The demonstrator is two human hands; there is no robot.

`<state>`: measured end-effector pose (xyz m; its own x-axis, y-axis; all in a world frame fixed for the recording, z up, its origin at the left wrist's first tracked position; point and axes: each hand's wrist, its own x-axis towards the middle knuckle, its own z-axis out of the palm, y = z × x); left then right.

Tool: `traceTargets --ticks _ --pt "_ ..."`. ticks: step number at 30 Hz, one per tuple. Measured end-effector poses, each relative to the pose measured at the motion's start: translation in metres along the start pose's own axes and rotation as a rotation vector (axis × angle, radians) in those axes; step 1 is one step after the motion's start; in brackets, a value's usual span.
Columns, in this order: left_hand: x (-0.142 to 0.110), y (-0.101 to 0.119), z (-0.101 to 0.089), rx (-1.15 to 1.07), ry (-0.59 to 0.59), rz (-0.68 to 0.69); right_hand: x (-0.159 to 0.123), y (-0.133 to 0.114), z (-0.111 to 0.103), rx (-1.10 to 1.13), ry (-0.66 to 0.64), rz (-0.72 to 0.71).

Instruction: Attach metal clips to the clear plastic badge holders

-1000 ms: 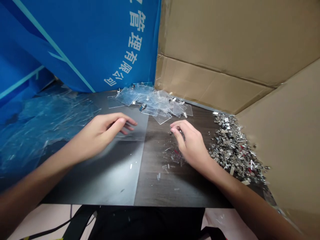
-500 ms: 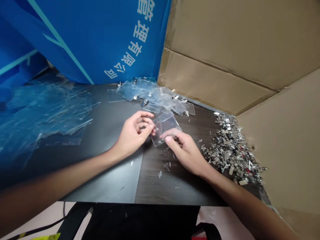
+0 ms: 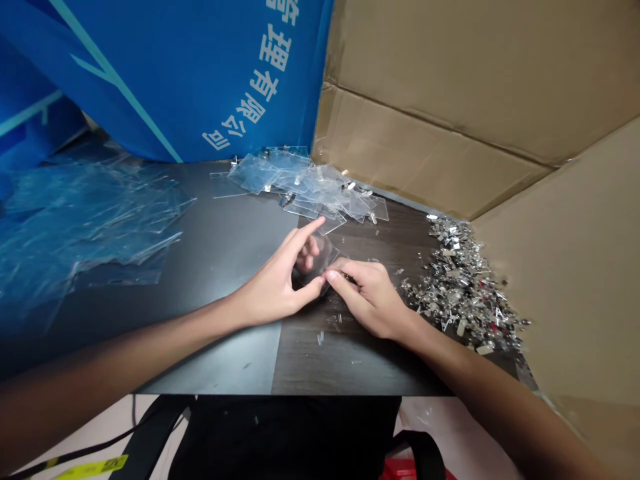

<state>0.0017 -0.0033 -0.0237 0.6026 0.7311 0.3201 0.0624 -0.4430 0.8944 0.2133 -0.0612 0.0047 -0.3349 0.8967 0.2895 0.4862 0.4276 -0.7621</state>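
My left hand [image 3: 283,280] grips a clear plastic badge sleeve [image 3: 320,257] just above the dark table [image 3: 225,347], thumb under its near edge and forefinger along its far edge. My right hand [image 3: 367,293] pinches the sleeve's near right corner; something small and metallic may be between its fingers, but I cannot make it out. Both hands meet at the table's middle.
A heap of clear sleeves [image 3: 310,190] lies at the back centre. Small metal clips [image 3: 460,287] are piled on the right. Crumpled clear plastic film [image 3: 80,220] covers the left side. Blue banner [image 3: 200,73] and cardboard walls [image 3: 450,100] enclose the table.
A second ago my hands were apart and flat on the table. They came together on a clear sleeve, and my left hand has now turned it more upright.
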Motion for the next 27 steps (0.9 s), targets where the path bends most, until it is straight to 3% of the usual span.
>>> traceTargets --ticks 8,15,22,27 --pt "-0.001 0.007 -0.006 -0.069 0.028 -0.028 0.001 -0.003 -0.003 0.061 -0.062 0.087" --pt "0.002 0.016 -0.008 -0.114 0.095 -0.101 0.001 0.001 -0.001 0.061 0.039 0.176" --pt "0.007 0.018 -0.012 -0.227 0.170 -0.267 0.001 0.000 -0.002 0.076 0.016 0.226" --pt "0.011 0.017 -0.015 -0.283 0.155 -0.367 0.004 0.008 0.000 0.101 0.040 0.258"
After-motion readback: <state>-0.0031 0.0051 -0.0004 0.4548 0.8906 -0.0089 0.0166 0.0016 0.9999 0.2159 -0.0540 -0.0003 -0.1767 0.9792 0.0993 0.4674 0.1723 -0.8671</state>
